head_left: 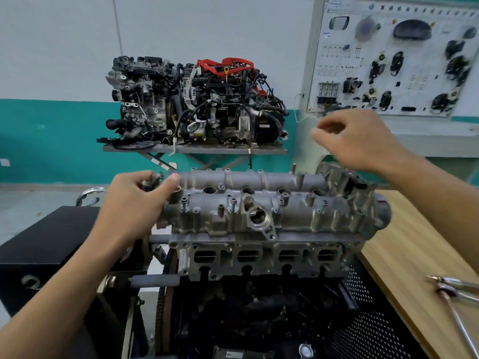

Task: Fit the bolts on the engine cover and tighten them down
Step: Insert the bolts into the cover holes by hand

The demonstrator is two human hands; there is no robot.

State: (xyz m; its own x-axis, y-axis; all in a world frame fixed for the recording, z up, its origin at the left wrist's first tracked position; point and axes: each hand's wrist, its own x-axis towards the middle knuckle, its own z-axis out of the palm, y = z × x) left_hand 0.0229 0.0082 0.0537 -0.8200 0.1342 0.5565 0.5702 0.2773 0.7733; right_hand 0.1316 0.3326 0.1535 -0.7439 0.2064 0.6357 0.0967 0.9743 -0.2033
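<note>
Nearest, at the near end of the pale wood-grain bench (pixel 414 255), lie at least two slim chrome tools (pixel 452 294), their handles crossing. Beside the bench's left edge stands a black perforated metal guard (pixel 368 294). A matt black box (pixel 51 242) sits on the other side of the engine.

Above the dark engine block, the rough-cast grey cylinder head (pixel 178 243) shows four rectangular ports in a row. On it sits the engine cover (pixel 293 216), dull cast aluminium, ribbed and lumpy, with four round wells along its top. At least four flanged bolts (pixel 232 204) stand proud along its near edge.

The left hand (pixel 134 200) is at the cover's left end. Its fingers are curled round a small bunch of loose bolts (pixel 151 181), and the thumb tip is against the casting. The right hand (pixel 363 141) hangs in the air above the cover's far right corner. It is blurred, with the fingers loosely bent and the thumb near the forefinger, and I cannot tell whether it holds anything.

Beyond, a grey steel table (pixel 194 149) carries two complete engines side by side, a grey-black engine (pixel 140 99) and a red-trimmed engine (pixel 228 99). To the right a white display board (pixel 388 60) carries many dark car parts.
</note>
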